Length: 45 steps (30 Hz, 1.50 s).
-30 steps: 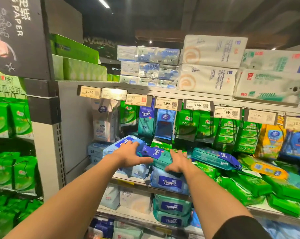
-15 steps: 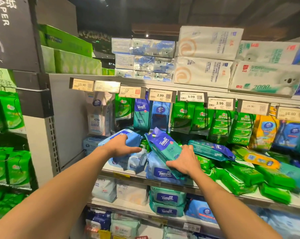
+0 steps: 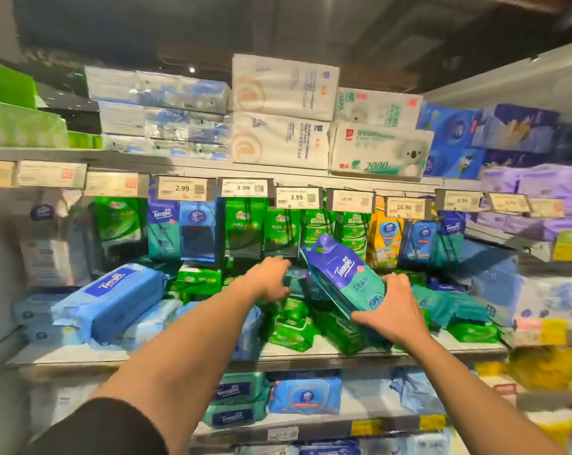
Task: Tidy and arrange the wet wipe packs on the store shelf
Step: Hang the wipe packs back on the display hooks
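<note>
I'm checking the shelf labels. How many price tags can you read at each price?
2.99 tag: 1
3.99 tags: 2
16.90 tags: 2
Total: 5 readable. The remaining tags along the rail are too blurred to read.

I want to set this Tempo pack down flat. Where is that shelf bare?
Bare shelf board shows only as a strip at the front edge, between the big blue Tempo pack and the right hand gripping the teal Tempo pack. Behind it, green packs crowd the middle where the left hand reaches.
</note>
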{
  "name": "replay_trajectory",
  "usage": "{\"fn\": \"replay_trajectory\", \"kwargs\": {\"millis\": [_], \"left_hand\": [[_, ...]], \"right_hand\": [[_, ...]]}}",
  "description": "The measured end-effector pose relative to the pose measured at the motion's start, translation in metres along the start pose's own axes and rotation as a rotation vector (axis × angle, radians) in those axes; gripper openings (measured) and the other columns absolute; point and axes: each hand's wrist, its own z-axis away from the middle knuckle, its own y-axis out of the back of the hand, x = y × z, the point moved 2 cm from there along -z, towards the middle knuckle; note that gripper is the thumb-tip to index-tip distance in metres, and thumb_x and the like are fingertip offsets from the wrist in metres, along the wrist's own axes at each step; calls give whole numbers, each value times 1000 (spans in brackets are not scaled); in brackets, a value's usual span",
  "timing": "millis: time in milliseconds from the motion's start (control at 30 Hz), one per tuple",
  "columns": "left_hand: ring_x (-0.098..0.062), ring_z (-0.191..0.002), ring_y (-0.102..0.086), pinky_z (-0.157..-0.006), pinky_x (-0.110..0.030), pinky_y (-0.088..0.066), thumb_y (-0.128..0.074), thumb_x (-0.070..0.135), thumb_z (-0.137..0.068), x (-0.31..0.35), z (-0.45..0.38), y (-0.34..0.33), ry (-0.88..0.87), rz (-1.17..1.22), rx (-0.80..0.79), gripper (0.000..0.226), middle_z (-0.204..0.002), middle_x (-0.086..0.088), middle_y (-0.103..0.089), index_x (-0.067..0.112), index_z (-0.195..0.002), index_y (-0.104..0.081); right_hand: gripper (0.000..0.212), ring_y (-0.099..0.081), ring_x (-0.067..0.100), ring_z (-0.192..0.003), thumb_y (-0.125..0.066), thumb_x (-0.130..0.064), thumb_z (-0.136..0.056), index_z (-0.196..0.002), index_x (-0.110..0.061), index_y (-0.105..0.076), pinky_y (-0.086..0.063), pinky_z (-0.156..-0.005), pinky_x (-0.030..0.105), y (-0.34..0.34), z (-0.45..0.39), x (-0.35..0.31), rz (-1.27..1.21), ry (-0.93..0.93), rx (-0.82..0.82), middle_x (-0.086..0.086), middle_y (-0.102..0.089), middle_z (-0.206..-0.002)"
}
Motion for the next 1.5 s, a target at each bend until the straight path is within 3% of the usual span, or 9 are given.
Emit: {"fn": "replay_trajectory", "kwargs": {"millis": [200,333,467,567,833,967,1100,1333,1500], "left_hand": [[-34,-126,-49,-102,-50,-43,-71,50,-73,38,-68,-33,31,-45,-105,74,-136,-11,-47,15,-130,-40],[-34,-140,-33,-115,-51,-27,-70,42,-76,39,-89,-56,66,-144,-192,83,-149,-4,-38,22,-143,-27],[-35,-127,-45,-105,-49,-37,-75,45,-65,32,-90,-50,76,-260,-199,81,-136,-6,-48,21,-134,-41],[-34,-121,-50,-101,-47,-37,-71,56,-61,26,-83,-54,67,-335,-115,79,-127,-8,-51,19,-127,-48],[-31,-104,-63,-85,-42,-51,-74,59,-53,1,-22,-1,11,-20,162,77,-111,-5,-62,19,-112,-44],[-30,-89,-64,-72,-37,-50,-77,57,-53,-35,28,33,74,98,252,65,-96,1,-61,23,-95,-41],[-28,-83,-62,-73,-39,-51,-73,60,-49,-87,88,53,179,138,265,66,-92,2,-62,22,-94,-44],[-26,-98,-66,-75,-31,-46,-80,50,-60,-181,185,90,416,279,454,61,-101,-2,-65,20,-105,-51],[-37,-107,-62,-82,-40,-48,-77,56,-64,-217,223,113,643,240,564,77,-111,-14,-63,9,-110,-39]], "right_hand": [[83,-59,25,-93,-81,-55,-48,-114,-21,-45,-51,-76,41,22,-1,40,30,-65,21,-3,-35,-103],[87,-57,26,-101,-81,-57,-49,-117,-21,-42,-48,-78,39,20,-6,50,32,-55,-3,-4,-33,-106],[83,-57,27,-102,-82,-55,-52,-113,-18,-41,-45,-78,37,13,-8,58,42,-46,-24,-4,-32,-109],[82,-58,27,-98,-80,-57,-50,-110,-19,-39,-49,-77,39,7,-8,59,17,-49,-24,-3,-33,-112],[82,-52,19,-96,-86,-51,-49,-112,-15,-48,-50,-82,38,-14,-14,-2,-115,74,23,-2,-36,-103],[81,-51,22,-98,-89,-43,-49,-112,-10,-49,-48,-84,39,-24,-4,-49,-210,84,61,2,-40,-105],[77,-47,20,-93,-90,-42,-52,-108,-9,-49,-40,-76,30,-35,21,-88,-243,58,81,3,-40,-103],[75,-46,20,-91,-89,-42,-51,-105,-12,-47,-44,-83,35,-79,77,-164,-239,97,4,3,-40,-102],[72,-43,16,-83,-89,-44,-50,-98,-16,-44,-38,-73,30,-107,102,-205,-273,116,-35,2,-41,-101]]}}
